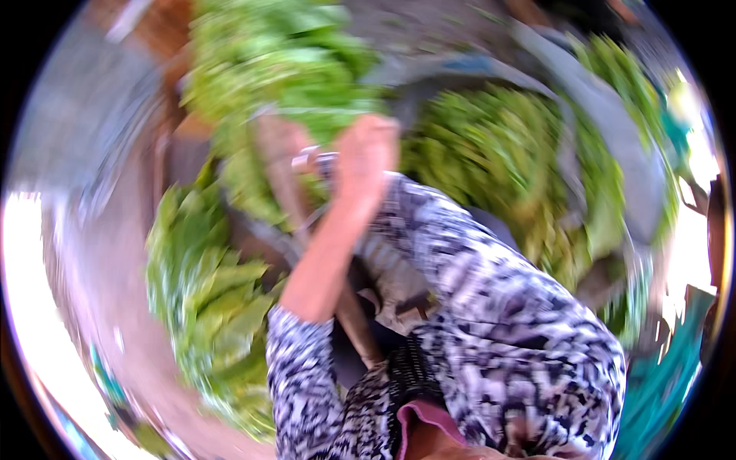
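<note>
Work with your forearms crossed as they are only if both wrists can turn freely; uncrossing them would probably give you steadier control of the leaf bundle (pixel 280 57). It lies up ahead of you, and your left hand (pixel 369 149) is at its lower right edge, with the fingers looking drawn together. Your right hand (pixel 285 146) is at its lower edge, reaching across behind your left forearm. Blur hides the fingers, so I cannot tell whether either hand is clamped on anything. Press gently, since such broad leaves would likely bruise or tear, and support them low, near the bundle's base. Mind the leaf pile (pixel 222 307) below the bundle, so that your left elbow does not drag it.

The bundle itself is bright, fresh green, with broad, ruffled leaves layered loosely and paler patches among them. The heaped leaves (pixel 491 146) to its right, partly ringed by grey cloth (pixel 630 165), look yellower and more tightly packed.
</note>
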A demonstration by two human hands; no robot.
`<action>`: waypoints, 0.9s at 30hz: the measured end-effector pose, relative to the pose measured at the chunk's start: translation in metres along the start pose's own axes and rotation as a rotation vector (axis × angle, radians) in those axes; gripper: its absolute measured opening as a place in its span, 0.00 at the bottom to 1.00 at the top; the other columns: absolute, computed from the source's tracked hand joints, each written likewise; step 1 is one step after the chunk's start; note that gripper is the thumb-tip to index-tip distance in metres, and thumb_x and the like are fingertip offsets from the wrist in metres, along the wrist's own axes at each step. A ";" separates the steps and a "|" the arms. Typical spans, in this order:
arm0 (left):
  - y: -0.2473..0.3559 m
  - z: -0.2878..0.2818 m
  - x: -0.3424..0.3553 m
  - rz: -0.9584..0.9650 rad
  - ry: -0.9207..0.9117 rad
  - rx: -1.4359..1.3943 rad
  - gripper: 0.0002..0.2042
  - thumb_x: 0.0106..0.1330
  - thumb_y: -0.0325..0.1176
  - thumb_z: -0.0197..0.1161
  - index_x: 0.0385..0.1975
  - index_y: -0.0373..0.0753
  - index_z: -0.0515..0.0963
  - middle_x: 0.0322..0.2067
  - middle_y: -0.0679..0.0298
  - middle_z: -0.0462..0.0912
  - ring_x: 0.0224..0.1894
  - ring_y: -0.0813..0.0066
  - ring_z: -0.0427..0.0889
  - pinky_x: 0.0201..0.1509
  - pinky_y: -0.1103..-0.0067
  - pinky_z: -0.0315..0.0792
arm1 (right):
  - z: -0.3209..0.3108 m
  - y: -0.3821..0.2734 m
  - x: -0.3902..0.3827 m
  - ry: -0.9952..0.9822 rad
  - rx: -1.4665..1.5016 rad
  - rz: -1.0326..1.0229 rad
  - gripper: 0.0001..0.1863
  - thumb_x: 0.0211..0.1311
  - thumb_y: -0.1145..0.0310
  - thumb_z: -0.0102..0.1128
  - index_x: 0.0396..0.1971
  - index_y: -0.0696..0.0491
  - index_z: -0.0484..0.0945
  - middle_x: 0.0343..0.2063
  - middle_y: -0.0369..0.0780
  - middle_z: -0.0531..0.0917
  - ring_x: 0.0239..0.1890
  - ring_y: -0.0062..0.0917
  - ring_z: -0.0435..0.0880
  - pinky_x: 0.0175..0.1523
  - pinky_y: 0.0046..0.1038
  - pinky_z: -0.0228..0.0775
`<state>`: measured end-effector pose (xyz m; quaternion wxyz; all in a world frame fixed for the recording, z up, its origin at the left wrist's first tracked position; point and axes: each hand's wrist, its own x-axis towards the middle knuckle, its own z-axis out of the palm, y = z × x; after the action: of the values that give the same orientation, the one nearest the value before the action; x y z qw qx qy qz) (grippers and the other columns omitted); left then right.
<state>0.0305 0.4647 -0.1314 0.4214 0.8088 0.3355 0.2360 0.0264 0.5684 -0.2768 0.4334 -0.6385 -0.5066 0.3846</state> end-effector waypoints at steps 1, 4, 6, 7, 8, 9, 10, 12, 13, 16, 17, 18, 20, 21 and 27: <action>0.003 0.007 -0.003 -0.097 -0.004 -0.054 0.10 0.61 0.33 0.53 0.28 0.32 0.74 0.20 0.54 0.74 0.25 0.59 0.74 0.34 0.68 0.67 | -0.002 0.002 -0.002 -0.016 -0.047 -0.003 0.18 0.56 0.60 0.53 0.45 0.52 0.75 0.39 0.46 0.79 0.41 0.35 0.80 0.46 0.33 0.72; 0.000 -0.005 -0.032 -0.357 0.101 -0.390 0.10 0.66 0.33 0.50 0.31 0.33 0.76 0.14 0.69 0.65 0.15 0.84 0.60 0.19 0.85 0.54 | -0.020 0.000 -0.017 -0.096 -0.196 -0.122 0.19 0.56 0.59 0.53 0.46 0.51 0.74 0.41 0.46 0.79 0.42 0.35 0.79 0.48 0.34 0.71; 0.002 -0.006 -0.056 -0.453 0.143 -0.623 0.11 0.67 0.33 0.48 0.35 0.33 0.75 0.13 0.72 0.62 0.13 0.88 0.57 0.15 0.87 0.50 | -0.055 -0.008 -0.043 -0.074 -0.313 -0.316 0.20 0.56 0.58 0.53 0.47 0.50 0.74 0.42 0.45 0.78 0.42 0.36 0.79 0.48 0.34 0.71; 0.003 -0.005 -0.072 -0.502 0.152 -0.673 0.11 0.68 0.34 0.48 0.37 0.33 0.74 0.12 0.72 0.61 0.12 0.88 0.55 0.14 0.88 0.49 | -0.081 -0.010 -0.060 0.009 -0.346 -0.464 0.20 0.56 0.58 0.53 0.47 0.50 0.74 0.43 0.45 0.78 0.43 0.36 0.79 0.49 0.34 0.71; 0.004 -0.005 -0.091 -0.670 0.163 -0.702 0.12 0.68 0.34 0.47 0.38 0.33 0.74 0.12 0.73 0.60 0.11 0.89 0.54 0.13 0.88 0.48 | -0.106 -0.010 -0.093 0.050 -0.398 -0.330 0.17 0.55 0.59 0.55 0.44 0.48 0.76 0.44 0.43 0.78 0.42 0.37 0.79 0.47 0.34 0.72; 0.002 -0.007 -0.103 -0.577 0.173 -0.776 0.12 0.69 0.34 0.46 0.40 0.33 0.73 0.12 0.73 0.59 0.11 0.89 0.54 0.12 0.88 0.48 | -0.146 -0.010 -0.116 0.116 -0.543 -0.241 0.16 0.57 0.59 0.53 0.43 0.48 0.77 0.43 0.41 0.79 0.41 0.34 0.79 0.45 0.34 0.73; 0.000 -0.010 -0.114 -0.563 0.193 -0.828 0.12 0.69 0.34 0.46 0.41 0.33 0.72 0.12 0.73 0.58 0.10 0.88 0.53 0.11 0.88 0.48 | -0.192 -0.008 -0.143 0.175 -0.622 -0.069 0.17 0.58 0.57 0.53 0.45 0.48 0.77 0.40 0.39 0.81 0.38 0.31 0.81 0.43 0.32 0.74; -0.006 -0.015 -0.132 -0.521 0.326 -0.865 0.11 0.70 0.34 0.45 0.43 0.33 0.70 0.11 0.73 0.57 0.09 0.87 0.53 0.09 0.87 0.48 | -0.267 -0.003 -0.200 0.415 -0.624 0.256 0.18 0.59 0.55 0.53 0.42 0.50 0.77 0.34 0.40 0.82 0.33 0.29 0.81 0.39 0.32 0.75; -0.010 -0.016 -0.135 -0.538 0.264 -0.888 0.11 0.70 0.34 0.45 0.42 0.33 0.70 0.11 0.73 0.57 0.09 0.87 0.53 0.09 0.87 0.48 | -0.303 0.003 -0.229 0.553 -0.638 0.543 0.19 0.60 0.53 0.52 0.38 0.53 0.77 0.32 0.40 0.82 0.33 0.30 0.81 0.39 0.33 0.74; -0.022 -0.017 -0.142 -0.489 0.219 -0.905 0.11 0.69 0.34 0.45 0.41 0.33 0.70 0.11 0.72 0.57 0.09 0.86 0.53 0.09 0.87 0.48 | -0.349 0.034 -0.304 0.245 -0.966 1.011 0.32 0.53 0.40 0.55 0.39 0.56 0.78 0.34 0.44 0.82 0.35 0.30 0.82 0.41 0.31 0.74; -0.025 -0.015 -0.141 -0.545 0.255 -0.877 0.11 0.69 0.34 0.46 0.40 0.33 0.70 0.11 0.72 0.57 0.09 0.86 0.53 0.09 0.87 0.48 | -0.347 0.049 -0.319 0.200 -0.955 1.025 0.31 0.52 0.40 0.56 0.39 0.56 0.79 0.36 0.44 0.82 0.37 0.30 0.82 0.42 0.31 0.74; -0.027 -0.014 -0.140 -0.552 0.241 -0.877 0.11 0.69 0.34 0.46 0.40 0.33 0.70 0.11 0.72 0.57 0.09 0.86 0.53 0.09 0.87 0.48 | -0.348 0.062 -0.325 0.241 -0.977 0.961 0.29 0.53 0.42 0.56 0.40 0.55 0.79 0.36 0.44 0.82 0.36 0.31 0.82 0.42 0.30 0.74; -0.029 -0.010 -0.139 -0.631 0.289 -0.835 0.11 0.69 0.34 0.46 0.40 0.34 0.70 0.11 0.72 0.57 0.09 0.86 0.53 0.09 0.87 0.47 | -0.342 0.087 -0.329 0.346 -0.905 0.893 0.25 0.52 0.48 0.57 0.41 0.53 0.79 0.34 0.44 0.82 0.35 0.31 0.82 0.42 0.30 0.74; -0.030 -0.011 -0.142 -0.558 0.232 -0.853 0.11 0.69 0.34 0.46 0.40 0.34 0.70 0.11 0.72 0.57 0.09 0.86 0.53 0.09 0.87 0.47 | -0.338 0.095 -0.332 0.425 -0.839 0.870 0.23 0.51 0.51 0.58 0.41 0.52 0.79 0.33 0.44 0.82 0.35 0.32 0.82 0.42 0.29 0.74; -0.035 -0.010 -0.140 -0.597 0.229 -0.835 0.11 0.69 0.34 0.45 0.41 0.34 0.70 0.11 0.72 0.58 0.09 0.86 0.53 0.09 0.87 0.47 | -0.414 0.046 -0.373 0.466 -1.062 0.244 0.21 0.45 0.72 0.61 0.45 0.51 0.77 0.36 0.45 0.81 0.40 0.33 0.80 0.45 0.31 0.72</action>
<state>-0.0813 0.3809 -0.1688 0.7173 0.4104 0.4726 0.3063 0.3551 0.1302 -0.1645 0.1071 -0.8891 -0.4443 -0.0248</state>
